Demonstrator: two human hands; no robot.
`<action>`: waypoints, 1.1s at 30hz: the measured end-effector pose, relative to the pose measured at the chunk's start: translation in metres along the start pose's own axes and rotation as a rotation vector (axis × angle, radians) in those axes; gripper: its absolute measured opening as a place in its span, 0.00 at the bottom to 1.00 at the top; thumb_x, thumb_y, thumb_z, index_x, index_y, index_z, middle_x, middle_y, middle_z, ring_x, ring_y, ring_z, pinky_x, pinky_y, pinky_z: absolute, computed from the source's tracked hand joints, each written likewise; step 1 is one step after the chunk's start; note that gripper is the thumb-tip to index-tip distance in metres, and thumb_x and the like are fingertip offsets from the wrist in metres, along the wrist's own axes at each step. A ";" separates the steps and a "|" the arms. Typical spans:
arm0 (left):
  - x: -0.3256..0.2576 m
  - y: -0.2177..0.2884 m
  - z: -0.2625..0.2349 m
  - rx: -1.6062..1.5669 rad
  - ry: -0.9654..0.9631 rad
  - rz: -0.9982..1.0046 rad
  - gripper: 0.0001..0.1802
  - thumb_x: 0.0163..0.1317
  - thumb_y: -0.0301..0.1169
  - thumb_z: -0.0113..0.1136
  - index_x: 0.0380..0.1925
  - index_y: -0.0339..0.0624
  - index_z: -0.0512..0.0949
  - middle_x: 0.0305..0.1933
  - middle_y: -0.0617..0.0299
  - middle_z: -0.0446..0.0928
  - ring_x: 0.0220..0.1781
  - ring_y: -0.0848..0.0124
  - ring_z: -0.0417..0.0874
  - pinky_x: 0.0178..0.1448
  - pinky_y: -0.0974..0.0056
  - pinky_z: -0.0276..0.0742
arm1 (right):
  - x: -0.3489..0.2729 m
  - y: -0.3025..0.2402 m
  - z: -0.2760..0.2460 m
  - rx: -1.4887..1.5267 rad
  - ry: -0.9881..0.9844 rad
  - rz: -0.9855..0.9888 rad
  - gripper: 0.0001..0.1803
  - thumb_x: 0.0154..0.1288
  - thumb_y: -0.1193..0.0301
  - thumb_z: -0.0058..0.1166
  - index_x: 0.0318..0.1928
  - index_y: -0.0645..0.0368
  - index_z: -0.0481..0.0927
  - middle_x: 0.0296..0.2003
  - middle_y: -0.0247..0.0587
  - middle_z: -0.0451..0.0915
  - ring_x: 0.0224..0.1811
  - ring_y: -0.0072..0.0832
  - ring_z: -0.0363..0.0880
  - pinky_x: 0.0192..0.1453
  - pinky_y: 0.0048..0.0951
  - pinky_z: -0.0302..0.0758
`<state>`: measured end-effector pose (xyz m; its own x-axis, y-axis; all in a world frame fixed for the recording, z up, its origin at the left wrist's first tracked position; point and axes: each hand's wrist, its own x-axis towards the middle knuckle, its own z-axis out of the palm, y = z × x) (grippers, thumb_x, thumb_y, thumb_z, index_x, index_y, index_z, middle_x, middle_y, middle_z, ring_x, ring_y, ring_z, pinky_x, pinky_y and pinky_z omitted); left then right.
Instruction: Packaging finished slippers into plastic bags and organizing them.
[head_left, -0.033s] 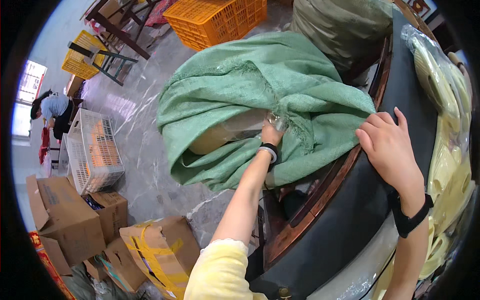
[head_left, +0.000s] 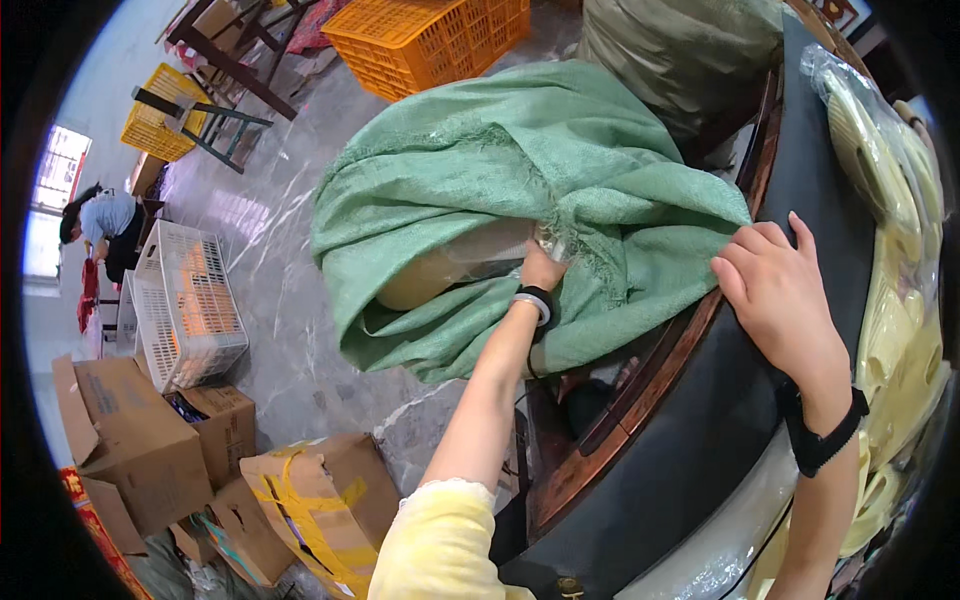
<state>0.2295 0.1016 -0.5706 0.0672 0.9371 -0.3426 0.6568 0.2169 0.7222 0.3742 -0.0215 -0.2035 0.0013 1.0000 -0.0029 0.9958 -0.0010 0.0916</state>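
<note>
Green woven fabric made up the sack (head_left: pixel 450 160), which bulged beyond the counter's (head_left: pixel 690 470) wooden edge, one fold reaching that edge; what bore its weight was hidden. Its mouth was already open, yet at least one pale, clear-wrapped bundle (head_left: pixel 415 283) lay inside, so the sack seemed only partly emptied at most; how much more it held could not be told. Pale yellow things in clear bags (head_left: pixel 895 330) lay along the counter's far right edge, whether from this sack or not. The left hand (head_left: pixel 543 267) reached into the mouth, its fingers curled beside the bundle's right end and against clear plastic; their tips were hidden, so a firm hold could not be told. The right hand (head_left: pixel 780 290) lay at the counter's wooden edge, fingers loosely bent, thumb apart, touching the sack's fold; whether they pinched it was unclear.
</note>
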 end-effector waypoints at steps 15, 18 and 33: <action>0.086 -0.107 -0.119 -0.508 -0.164 -0.248 0.45 0.36 0.56 0.72 0.46 0.27 0.75 0.52 0.46 0.74 0.54 0.57 0.73 0.58 0.53 0.66 | -0.003 0.003 0.000 0.056 0.029 -0.014 0.11 0.63 0.66 0.45 0.29 0.56 0.77 0.31 0.36 0.73 0.45 0.33 0.72 0.63 0.50 0.57; 0.079 -0.099 -0.095 -0.400 -0.069 -0.250 0.42 0.37 0.51 0.75 0.44 0.23 0.75 0.49 0.49 0.75 0.49 0.64 0.77 0.54 0.62 0.71 | -0.004 0.005 0.008 0.045 0.009 0.007 0.11 0.63 0.66 0.45 0.28 0.56 0.77 0.30 0.36 0.74 0.45 0.33 0.72 0.63 0.51 0.57; -0.009 0.106 -0.320 0.277 0.169 0.292 0.37 0.32 0.45 0.75 0.41 0.31 0.75 0.38 0.49 0.80 0.39 0.63 0.81 0.44 0.63 0.75 | -0.001 0.013 0.008 -0.025 0.006 0.002 0.16 0.64 0.63 0.41 0.28 0.54 0.81 0.31 0.34 0.78 0.45 0.31 0.74 0.61 0.54 0.59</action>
<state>0.0580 0.2035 -0.2986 0.1713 0.9848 -0.0281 0.8064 -0.1238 0.5782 0.3876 -0.0230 -0.2106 0.0024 1.0000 0.0027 0.9932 -0.0027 0.1168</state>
